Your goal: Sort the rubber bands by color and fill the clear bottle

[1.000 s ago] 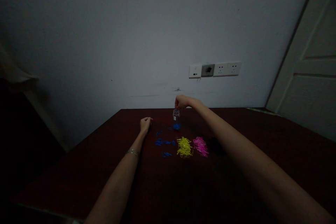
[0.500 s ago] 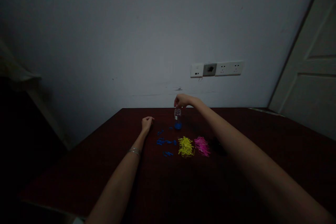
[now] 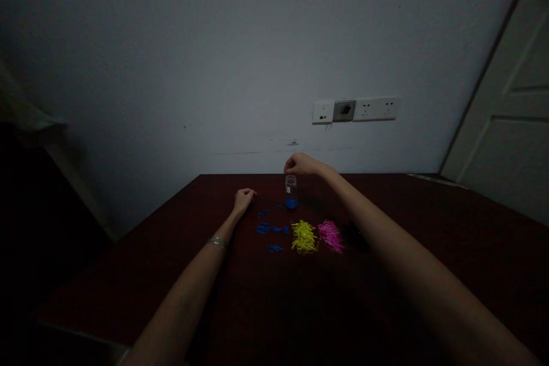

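Observation:
Just above the mouth of a clear jar [image 3: 291, 189] is my right hand [image 3: 298, 163], its fingertips pinched together; whatever they may hold is too small to make out. The jar stands upright with a white label and blue pieces at its bottom. On the table to the jar's left rests my left hand [image 3: 244, 199], loosely curled with a finger out to the right and nothing visible in it. Blue rubber bands [image 3: 268, 229] lie scattered in small groups nearest that hand. A heap of yellow bands [image 3: 304, 238] and a heap of pink bands [image 3: 331, 237] lie in front of the jar.
The dark red table [image 3: 171, 274] meets a pale wall [image 3: 240, 68] at the back. Sockets and switches [image 3: 355, 110] are set in the wall. A dark object [image 3: 355, 235], hard to make out, lies beside the pink heap, partly behind my right forearm. A door [image 3: 506, 114] stands at right.
My right hand stays over the jar, its fingers slightly turned. My left hand has moved a little to the right, with a finger stretched out further. The view has tilted slightly.

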Tool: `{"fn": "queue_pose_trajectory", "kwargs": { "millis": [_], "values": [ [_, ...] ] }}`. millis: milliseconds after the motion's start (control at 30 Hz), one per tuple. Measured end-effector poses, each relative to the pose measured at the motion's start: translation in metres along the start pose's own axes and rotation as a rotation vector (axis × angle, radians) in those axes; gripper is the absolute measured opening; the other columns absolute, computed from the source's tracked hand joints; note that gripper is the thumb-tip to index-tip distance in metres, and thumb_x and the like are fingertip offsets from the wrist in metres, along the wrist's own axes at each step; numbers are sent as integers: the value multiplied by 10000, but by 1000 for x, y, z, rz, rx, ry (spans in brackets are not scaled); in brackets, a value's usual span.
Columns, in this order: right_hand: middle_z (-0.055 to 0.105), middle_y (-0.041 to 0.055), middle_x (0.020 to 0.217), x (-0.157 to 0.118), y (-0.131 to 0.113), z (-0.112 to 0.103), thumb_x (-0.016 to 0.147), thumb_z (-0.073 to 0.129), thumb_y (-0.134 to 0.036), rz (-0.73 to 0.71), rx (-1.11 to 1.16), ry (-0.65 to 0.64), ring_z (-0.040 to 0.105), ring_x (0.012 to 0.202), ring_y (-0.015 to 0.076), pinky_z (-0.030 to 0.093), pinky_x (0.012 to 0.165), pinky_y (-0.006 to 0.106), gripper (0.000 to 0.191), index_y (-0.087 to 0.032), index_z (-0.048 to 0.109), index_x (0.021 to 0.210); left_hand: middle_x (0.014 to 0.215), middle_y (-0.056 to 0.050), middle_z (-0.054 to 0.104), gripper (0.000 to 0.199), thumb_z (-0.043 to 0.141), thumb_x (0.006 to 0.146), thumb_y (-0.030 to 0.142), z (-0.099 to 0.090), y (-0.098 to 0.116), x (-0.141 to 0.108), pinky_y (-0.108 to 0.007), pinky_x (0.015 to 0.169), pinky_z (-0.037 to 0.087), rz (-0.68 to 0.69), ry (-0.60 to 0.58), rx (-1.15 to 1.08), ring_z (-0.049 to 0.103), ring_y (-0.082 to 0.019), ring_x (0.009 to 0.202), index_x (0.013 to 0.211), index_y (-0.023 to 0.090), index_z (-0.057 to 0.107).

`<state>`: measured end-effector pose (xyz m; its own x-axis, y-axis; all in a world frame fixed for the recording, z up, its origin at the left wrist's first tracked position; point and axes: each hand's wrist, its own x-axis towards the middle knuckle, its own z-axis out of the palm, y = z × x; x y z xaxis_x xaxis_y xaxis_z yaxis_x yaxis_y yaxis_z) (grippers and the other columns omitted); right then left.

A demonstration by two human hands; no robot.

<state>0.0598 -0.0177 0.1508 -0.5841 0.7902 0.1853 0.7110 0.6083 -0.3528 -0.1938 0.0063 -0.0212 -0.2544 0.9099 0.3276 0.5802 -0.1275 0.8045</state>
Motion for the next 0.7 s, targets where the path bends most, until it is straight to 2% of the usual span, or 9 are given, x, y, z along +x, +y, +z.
{"fn": "queue_pose_trajectory", "kwargs": {
  "millis": [100,233,367,533,600,700],
  "values": [
    [678,66,730,-20,-3,15,690,517,-126,-61,44,-15,571,634,113,400,568,192,243,-91,704,841,616,-20,619,284,476,683,318,2,5,-3,-212,594,409,28,-106,106,561,-138,618,756,142,687],
    [673,66,726,-48,-7,49,663,522,-135,-138,81,-94,563,632,112,396,573,193,244,-95,706,819,796,-41,677,251,543,661,308,0,16,-5,-229,694,425,114,-230,218,593,-167,765,781,153,699],
    [657,50,657,-62,-7,81,647,509,-133,-138,70,-216,543,560,103,372,518,189,249,-102,705,797,798,-58,679,316,584,656,369,-2,36,-7,-225,670,432,261,-441,230,595,-169,746,816,123,701],
    [670,41,712,-66,-2,98,640,479,-110,-134,96,-212,566,608,108,366,527,173,268,-127,700,790,817,-49,671,299,615,660,326,9,57,-12,-204,668,425,450,-680,313,583,-147,742,863,121,693],
    [672,40,725,-67,-1,100,645,478,-110,-119,97,-200,570,616,108,367,533,168,267,-134,699,795,849,-45,665,267,607,663,263,14,61,-14,-201,698,422,487,-704,379,579,-142,767,878,129,687],
    [677,41,742,-67,-1,101,651,483,-106,-101,93,-198,573,623,108,370,544,165,265,-140,697,805,898,-48,651,244,598,653,208,19,62,-16,-199,742,414,523,-676,437,573,-142,804,871,140,685]
  ]
}}
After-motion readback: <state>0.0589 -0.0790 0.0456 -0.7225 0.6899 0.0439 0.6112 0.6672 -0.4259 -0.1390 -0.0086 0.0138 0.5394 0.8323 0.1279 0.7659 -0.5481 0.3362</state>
